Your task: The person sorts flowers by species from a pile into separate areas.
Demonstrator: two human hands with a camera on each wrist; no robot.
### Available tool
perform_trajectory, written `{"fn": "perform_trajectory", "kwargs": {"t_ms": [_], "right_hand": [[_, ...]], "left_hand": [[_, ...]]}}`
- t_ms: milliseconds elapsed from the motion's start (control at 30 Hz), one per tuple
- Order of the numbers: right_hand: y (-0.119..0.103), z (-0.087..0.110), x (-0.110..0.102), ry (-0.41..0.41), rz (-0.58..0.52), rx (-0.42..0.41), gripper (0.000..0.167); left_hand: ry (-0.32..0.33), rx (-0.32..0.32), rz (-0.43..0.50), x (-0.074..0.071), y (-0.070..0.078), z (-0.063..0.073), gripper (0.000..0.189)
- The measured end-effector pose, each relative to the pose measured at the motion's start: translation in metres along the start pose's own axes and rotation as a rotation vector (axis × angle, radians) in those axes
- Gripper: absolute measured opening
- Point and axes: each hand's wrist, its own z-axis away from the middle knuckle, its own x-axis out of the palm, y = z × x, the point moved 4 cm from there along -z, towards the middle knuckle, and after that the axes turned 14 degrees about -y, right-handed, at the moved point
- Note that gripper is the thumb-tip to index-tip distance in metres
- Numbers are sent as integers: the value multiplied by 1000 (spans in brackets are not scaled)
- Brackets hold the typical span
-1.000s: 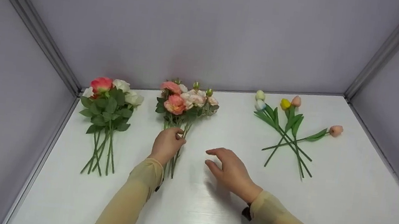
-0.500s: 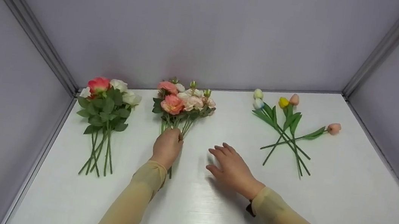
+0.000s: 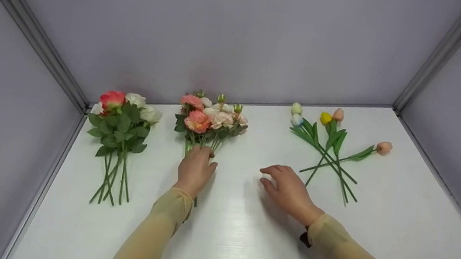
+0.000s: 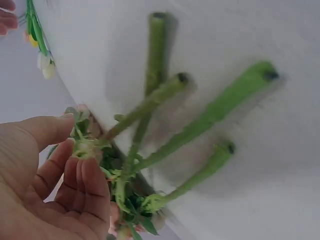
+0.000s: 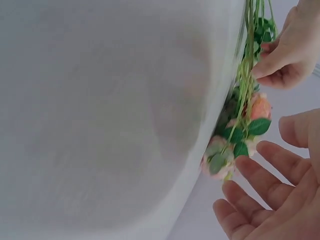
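My left hand [image 3: 196,171] is over the stems of the middle bunch of coral and pale pink flowers [image 3: 214,118], which look like peonies. In the left wrist view, its thumb and loosely bent fingers stand a little apart beside the green stems [image 4: 200,125], whose cut ends point away from the palm. The bunch lies on the white table [image 3: 242,245] with its heads towards the back wall. My right hand [image 3: 290,194] hovers to the right of the bunch, holding nothing. In the right wrist view its fingers [image 5: 270,190] are spread and slightly bent.
At the left lies a bunch of red and white roses [image 3: 121,120] with leafy stems. Several tulips [image 3: 331,133], yellow, peach and whitish, lie with crossed stems at the right, beyond my right hand. Grey panel walls [image 3: 241,38] enclose the table's back and sides.
My right hand has moved right, away from the middle bunch and closer to the tulips. My left hand stays at the stems, its thumb now standing out from the fingers. The view has shifted slightly.
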Motion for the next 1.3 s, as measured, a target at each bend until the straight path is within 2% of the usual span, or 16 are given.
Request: {"fn": "perform_trajectory", "kwargs": {"t_ms": [100, 233, 333, 400, 500, 633, 733, 867, 1067, 1300], "right_hand": [[18, 2, -13, 38, -26, 45, 23], [50, 3, -35, 67, -57, 132, 20], [77, 4, -55, 68, -107, 232, 23], [95, 4, -68, 66, -139, 295, 27], [120, 5, -88, 67, -163, 370, 30], [143, 4, -107, 60, -174, 427, 25], [152, -1, -112, 43, -169, 455, 27], [158, -9, -110, 38, -183, 500, 28], [165, -17, -100, 37, -176, 549, 42], [174, -17, -97, 37, -190, 572, 38]], "left_hand": [[21, 83, -46, 0, 16, 6, 29], [12, 283, -146, 7, 42, 18, 42], [-36, 435, -268, 18, 63, 32, 53], [-82, 514, -344, 28, 76, 42, 59], [-148, 615, -434, 44, 93, 59, 64], [-215, 726, -487, 65, 109, 81, 69], [-274, 773, -501, 77, 118, 93, 71], [-324, 809, -500, 87, 127, 102, 68], [-348, 819, -476, 93, 130, 103, 66], [-352, 810, -464, 94, 126, 103, 64]]}}
